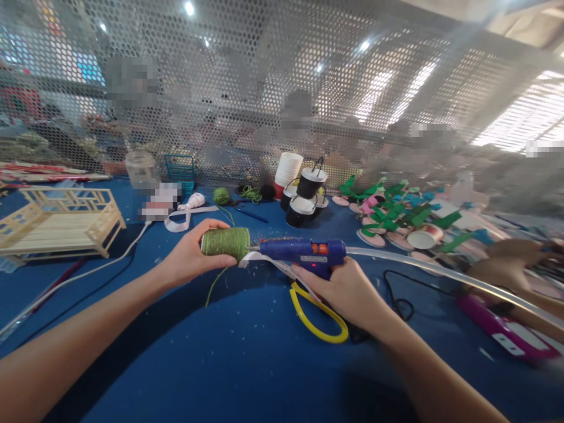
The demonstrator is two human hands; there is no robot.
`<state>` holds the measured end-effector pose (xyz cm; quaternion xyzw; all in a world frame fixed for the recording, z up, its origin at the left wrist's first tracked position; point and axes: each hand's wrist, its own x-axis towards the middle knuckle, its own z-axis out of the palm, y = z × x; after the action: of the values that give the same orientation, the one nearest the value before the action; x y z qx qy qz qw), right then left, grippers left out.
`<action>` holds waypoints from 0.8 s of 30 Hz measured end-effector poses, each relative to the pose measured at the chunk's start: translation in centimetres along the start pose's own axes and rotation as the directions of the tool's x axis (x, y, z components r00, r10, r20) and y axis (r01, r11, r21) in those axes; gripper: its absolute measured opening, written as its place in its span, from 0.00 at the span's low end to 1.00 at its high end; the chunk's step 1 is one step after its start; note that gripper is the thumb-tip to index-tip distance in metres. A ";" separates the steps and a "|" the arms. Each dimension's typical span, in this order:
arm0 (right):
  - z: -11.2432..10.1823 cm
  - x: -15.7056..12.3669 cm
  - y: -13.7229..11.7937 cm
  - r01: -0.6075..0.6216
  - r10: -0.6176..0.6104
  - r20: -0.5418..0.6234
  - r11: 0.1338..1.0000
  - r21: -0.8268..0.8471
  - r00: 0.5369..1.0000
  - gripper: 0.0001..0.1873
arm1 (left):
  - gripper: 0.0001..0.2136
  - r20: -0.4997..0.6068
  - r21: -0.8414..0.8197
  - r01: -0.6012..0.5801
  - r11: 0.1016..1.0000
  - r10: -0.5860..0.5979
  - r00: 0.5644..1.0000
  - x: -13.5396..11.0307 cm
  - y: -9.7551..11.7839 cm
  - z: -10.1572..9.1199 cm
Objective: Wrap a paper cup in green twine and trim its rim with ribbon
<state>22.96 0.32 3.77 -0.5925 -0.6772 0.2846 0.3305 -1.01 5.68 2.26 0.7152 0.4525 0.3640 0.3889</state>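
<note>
My left hand [198, 249] is closed round a cup wrapped in green yarn [227, 244], lying on its side in the air. A loose green strand [214, 288] hangs below it. My right hand [343, 282] grips a blue hot glue gun [291, 251], its small red light lit. The nozzle points left and meets, or nearly meets, the cup's right end. A white ribbon [273, 264] runs from that end under the gun to my right hand. From the gun's back a long clear glue stick [440, 277] extends right. Yellow-handled scissors [319, 320] lie beneath my right hand.
Small black-and-white buckets [302, 210] and stacked paper cups [288, 169] stand at the back, beside green yarn balls [221, 195]. Green paper crafts [388, 214] crowd the right, near a purple power strip [506, 329]. A wooden stick bed [61, 226] and white cable [110, 264] are left.
</note>
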 end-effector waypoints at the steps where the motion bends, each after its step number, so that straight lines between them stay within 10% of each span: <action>1: 0.0 0.0 -0.1 0.007 -0.007 -0.001 1.000 -0.016 1.000 0.12 | 0.24 -0.004 -0.016 0.009 1.000 -0.009 1.000 0.0 0.0 0.0; 6: 0.0 0.1 0.3 0.127 -0.132 -0.049 0.987 -0.094 0.990 0.09 | 0.24 -0.009 -0.051 0.012 0.999 -0.013 1.000 0.1 0.0 0.0; 24: 0.0 0.3 -1.1 -0.167 0.168 -0.022 0.985 0.029 0.986 0.21 | 0.24 0.020 0.205 -0.333 0.920 0.336 0.942 0.2 -1.4 0.0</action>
<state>22.23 0.48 4.65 -0.6464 -0.6169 0.3133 0.3216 -1.48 6.25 1.01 0.8153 0.3618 0.3820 0.2416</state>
